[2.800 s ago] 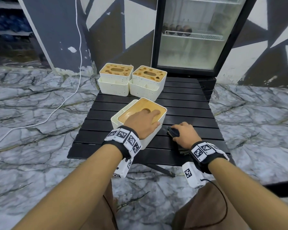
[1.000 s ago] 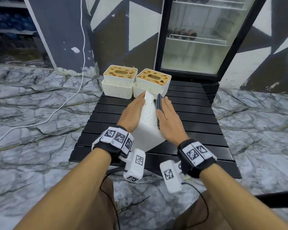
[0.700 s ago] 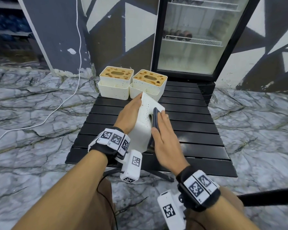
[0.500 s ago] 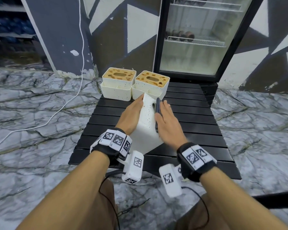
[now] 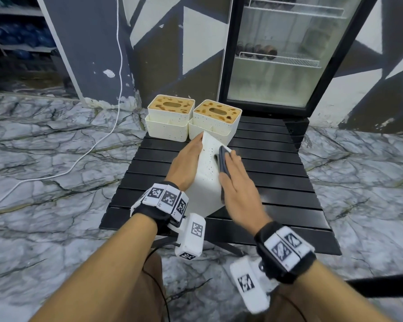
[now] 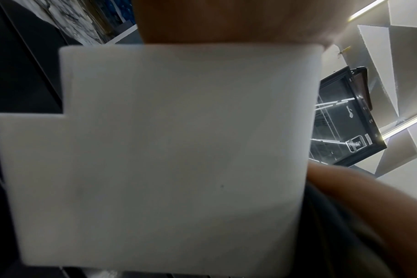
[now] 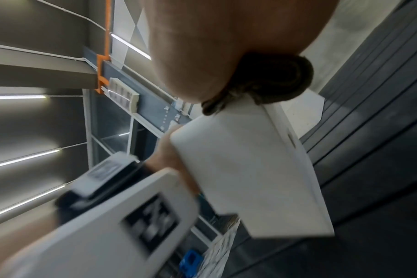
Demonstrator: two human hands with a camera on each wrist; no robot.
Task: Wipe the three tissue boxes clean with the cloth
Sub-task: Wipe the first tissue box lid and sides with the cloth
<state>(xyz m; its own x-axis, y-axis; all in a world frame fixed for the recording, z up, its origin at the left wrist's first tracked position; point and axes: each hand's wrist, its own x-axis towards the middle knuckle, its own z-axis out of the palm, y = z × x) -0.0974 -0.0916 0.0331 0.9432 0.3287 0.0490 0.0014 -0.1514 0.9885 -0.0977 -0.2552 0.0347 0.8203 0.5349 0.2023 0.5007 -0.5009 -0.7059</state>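
Observation:
A white speckled tissue box stands tipped up on edge over the black slatted table. My left hand holds it by its left face, fingertips hidden behind it. My right hand lies flat on the right face and presses a folded dark cloth against it. The left wrist view is filled by the box's stepped side. In the right wrist view the bunched cloth sits between my palm and the box. Two more tissue boxes with stained brown lids, one on the left and one on the right, stand side by side at the table's far edge.
A glass-door fridge stands right behind the table. A white cable hangs down the wall and runs left across the marble floor. The table's right half is bare slats.
The box stood flat with the cloth on the table; now it is tipped on edge. Over the last second my right hand has rubbed the cloth back and forth along its right face.

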